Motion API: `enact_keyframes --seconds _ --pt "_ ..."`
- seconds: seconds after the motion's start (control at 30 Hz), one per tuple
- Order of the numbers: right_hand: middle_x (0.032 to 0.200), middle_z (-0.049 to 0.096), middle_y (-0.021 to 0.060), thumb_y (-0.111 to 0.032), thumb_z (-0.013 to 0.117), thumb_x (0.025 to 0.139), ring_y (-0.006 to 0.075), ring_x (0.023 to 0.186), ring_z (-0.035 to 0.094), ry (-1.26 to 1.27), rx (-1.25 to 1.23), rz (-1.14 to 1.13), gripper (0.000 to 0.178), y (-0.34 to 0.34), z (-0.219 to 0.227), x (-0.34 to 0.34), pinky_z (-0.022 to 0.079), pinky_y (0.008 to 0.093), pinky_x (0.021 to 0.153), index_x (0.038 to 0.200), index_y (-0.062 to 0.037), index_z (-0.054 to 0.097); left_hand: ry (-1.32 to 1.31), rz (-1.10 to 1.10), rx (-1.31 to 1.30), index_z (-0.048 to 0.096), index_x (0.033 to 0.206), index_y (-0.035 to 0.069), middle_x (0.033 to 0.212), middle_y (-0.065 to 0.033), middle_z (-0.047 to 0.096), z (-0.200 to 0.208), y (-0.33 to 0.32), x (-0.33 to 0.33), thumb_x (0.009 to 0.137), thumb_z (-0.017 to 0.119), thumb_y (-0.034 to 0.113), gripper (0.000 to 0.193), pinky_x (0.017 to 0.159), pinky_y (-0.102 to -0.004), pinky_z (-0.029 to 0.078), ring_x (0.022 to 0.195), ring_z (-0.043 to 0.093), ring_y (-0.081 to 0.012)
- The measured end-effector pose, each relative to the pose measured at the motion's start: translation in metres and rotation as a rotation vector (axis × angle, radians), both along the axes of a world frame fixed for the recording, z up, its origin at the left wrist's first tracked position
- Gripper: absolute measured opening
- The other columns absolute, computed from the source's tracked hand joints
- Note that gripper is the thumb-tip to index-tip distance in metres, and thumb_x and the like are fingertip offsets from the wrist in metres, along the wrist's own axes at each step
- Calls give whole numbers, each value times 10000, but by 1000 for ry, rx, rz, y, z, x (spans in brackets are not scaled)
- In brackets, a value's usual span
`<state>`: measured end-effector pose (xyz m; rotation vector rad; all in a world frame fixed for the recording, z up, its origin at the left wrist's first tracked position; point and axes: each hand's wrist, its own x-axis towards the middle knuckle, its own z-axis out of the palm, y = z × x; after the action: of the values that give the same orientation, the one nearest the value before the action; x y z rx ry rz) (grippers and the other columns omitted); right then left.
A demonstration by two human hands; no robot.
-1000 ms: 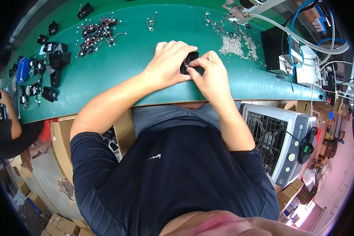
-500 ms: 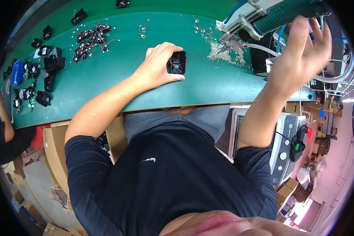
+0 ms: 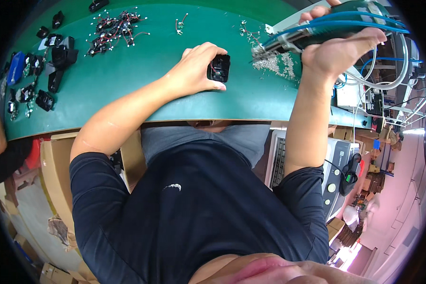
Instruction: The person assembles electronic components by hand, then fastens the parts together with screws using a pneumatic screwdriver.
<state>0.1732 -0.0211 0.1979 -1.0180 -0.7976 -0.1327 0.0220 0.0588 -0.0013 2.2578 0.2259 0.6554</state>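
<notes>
My left hand grips a small open black plastic housing on the green bench, thumb at its near end and fingers at its far end. A circuit board and a red wire show inside the housing. At the upper right, my right hand is closed round the dark green body of a power screwdriver with blue hoses; its palm is underneath and some fingers show beyond. The tool's metal front end points left, over a scatter of small silver screws.
A heap of wired black parts lies at the far left of the green bench. Black housings, circuit boards and a blue container crowd the left end. White tubing loops at the right. A grey machine stands below the bench.
My right hand was open and blurred beside the screwdriver; now it is closed round it. The tool has turned and its front end sits lower and further left. My left hand keeps the housing.
</notes>
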Motion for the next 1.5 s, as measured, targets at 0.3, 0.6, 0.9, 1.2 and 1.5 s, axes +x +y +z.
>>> enact_keyframes --seconds 0.3,0.6,0.9,1.2,1.5 --pt "558 487 23 -793 248 1001 140 430 460 215 152 821 846 4 -37 27 414 266 416 1014 -26 602 48 28 52 564 1342 71 1228 -109 608 -2 0 -1 713 916 369 779 1036 -430 402 1190 591 -309" --pt "567 525 22 -701 298 1043 113 422 499 -113 -9 352 829 -6 25 -5 450 245 403 1117 61 617 -28 92 73 599 1296 82 1162 -91 622 -2 0 4 711 916 378 728 1006 -410 415 1142 611 -282" --pt "579 562 54 -792 210 1000 162 431 555 89 -50 464 917 -9 -29 -18 481 270 395 1077 33 606 -15 69 34 600 1263 104 1129 -88 609 1 -2 3 690 932 384 719 1008 -416 395 1108 612 -284" --pt "599 539 48 -748 249 1024 151 454 553 79 70 510 841 -7 -8 -3 479 256 402 1072 15 599 -23 92 62 598 1292 92 1140 -90 610 -3 -1 5 710 917 372 720 1023 -411 393 1121 603 -286" --pt "702 544 93 -806 230 978 191 579 509 -100 -166 450 944 -13 33 91 451 324 531 1157 47 591 -11 113 49 603 1296 79 1173 -107 620 -3 -1 6 698 915 382 740 1038 -422 395 1125 607 -303"
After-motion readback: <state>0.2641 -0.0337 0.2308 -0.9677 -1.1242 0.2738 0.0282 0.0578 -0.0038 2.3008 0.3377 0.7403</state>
